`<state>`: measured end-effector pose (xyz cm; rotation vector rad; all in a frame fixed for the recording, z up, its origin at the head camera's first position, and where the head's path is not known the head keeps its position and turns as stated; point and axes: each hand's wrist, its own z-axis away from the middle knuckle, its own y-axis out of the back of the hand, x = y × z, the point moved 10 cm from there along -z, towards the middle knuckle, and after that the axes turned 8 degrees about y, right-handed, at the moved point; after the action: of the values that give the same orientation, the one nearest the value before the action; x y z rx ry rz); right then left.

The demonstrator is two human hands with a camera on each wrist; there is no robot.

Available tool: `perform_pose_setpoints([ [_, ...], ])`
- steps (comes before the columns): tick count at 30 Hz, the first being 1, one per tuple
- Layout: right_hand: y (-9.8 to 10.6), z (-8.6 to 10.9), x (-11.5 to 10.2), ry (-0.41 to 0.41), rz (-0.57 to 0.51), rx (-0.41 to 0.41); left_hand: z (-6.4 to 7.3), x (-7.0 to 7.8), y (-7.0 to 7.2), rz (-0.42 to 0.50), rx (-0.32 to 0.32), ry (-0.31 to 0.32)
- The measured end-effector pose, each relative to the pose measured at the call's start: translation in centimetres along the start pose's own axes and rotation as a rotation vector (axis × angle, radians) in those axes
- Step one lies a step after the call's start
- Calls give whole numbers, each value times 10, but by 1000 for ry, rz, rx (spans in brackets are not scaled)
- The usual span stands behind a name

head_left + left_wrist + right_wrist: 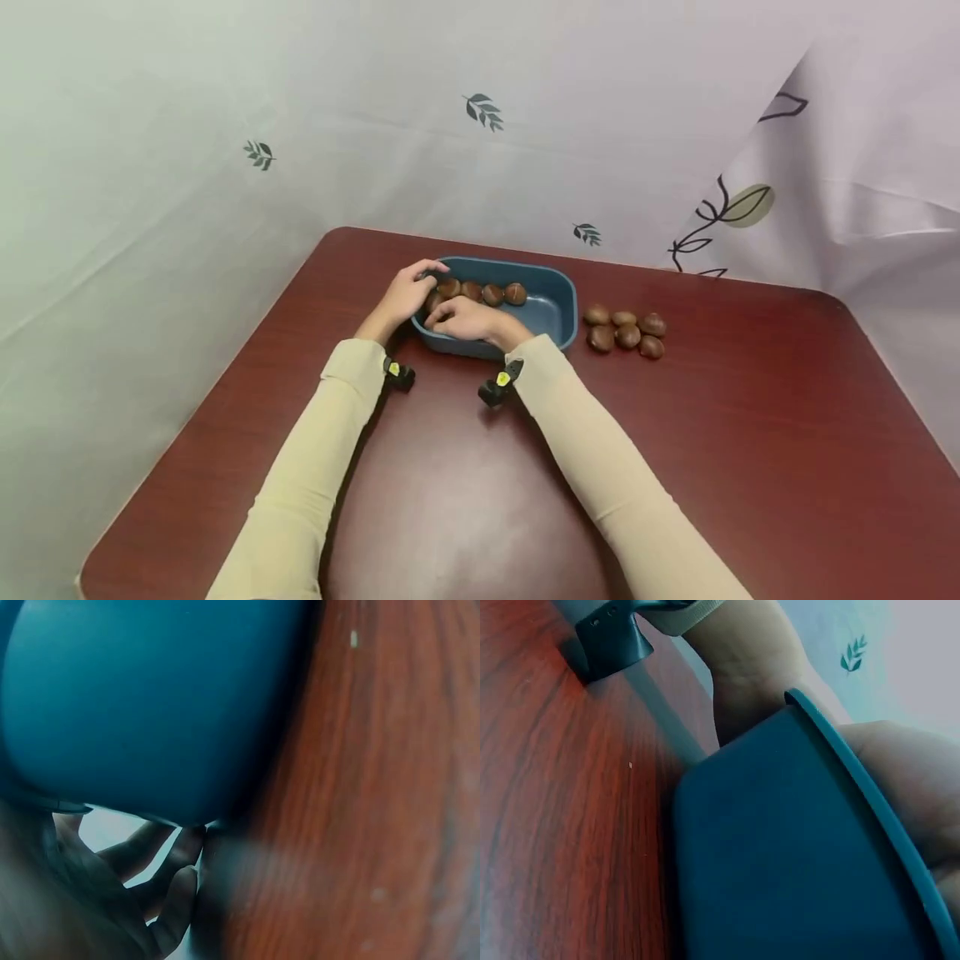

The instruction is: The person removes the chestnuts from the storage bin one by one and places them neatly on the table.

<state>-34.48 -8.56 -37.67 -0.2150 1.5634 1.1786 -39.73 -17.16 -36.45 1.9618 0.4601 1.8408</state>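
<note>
A blue rectangular tub [558, 283] stands near the table's far edge with several chestnuts [492, 294] lined up along its back and left side. My left hand [405, 293] holds the tub's left end, its fingers reaching over the rim. Seen in the left wrist view, fingers [169, 881] of this hand lie against the outside of the tub wall [150, 712]. My right hand [472, 319] reaches over the front rim into the front left corner, fingers bent downward beside the chestnuts. Its fingertips are partly hidden, so whether they pinch a chestnut is unclear.
Several loose chestnuts [627, 335] lie in a cluster on the reddish-brown table [750, 400], just right of the tub. A pale curtain with leaf prints [360, 125] hangs behind the table and along its left side.
</note>
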Motion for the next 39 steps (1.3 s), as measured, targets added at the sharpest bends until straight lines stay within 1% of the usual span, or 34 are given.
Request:
perform_pose_setpoints([
  [2,-1,4,2,-14,-39,20,5,-6,-3,21,-1,17],
  [5,7,14,0,0,-86,79,9,-8,-7,30,4,11],
  [6,10,19,-2,3,-98,98,10,-8,-7,31,9,11],
  [9,23,34,-11,30,-102,137,14,-6,3,10,22,18],
  [11,35,48,-11,38,-94,172,15,-6,8,1,26,22],
  [13,47,66,-7,43,-93,200,16,-8,13,-12,20,27],
  [16,66,97,5,39,-103,250,18,-10,14,-17,6,39],
  [20,91,139,24,11,-127,335,17,-10,8,-11,-11,37],
  [23,106,163,33,-16,-140,391,14,-9,4,1,-18,29],
  [25,113,174,37,-21,-134,415,13,-9,2,13,-25,31],
  [30,125,194,48,-38,-180,461,14,-10,-1,19,-57,41],
  [32,129,202,51,-52,-178,483,14,-11,-1,14,-58,40],
  [35,136,215,56,-73,-140,513,14,-12,1,9,-54,38],
  [39,145,234,64,-101,-109,549,12,-14,-1,7,-67,36],
])
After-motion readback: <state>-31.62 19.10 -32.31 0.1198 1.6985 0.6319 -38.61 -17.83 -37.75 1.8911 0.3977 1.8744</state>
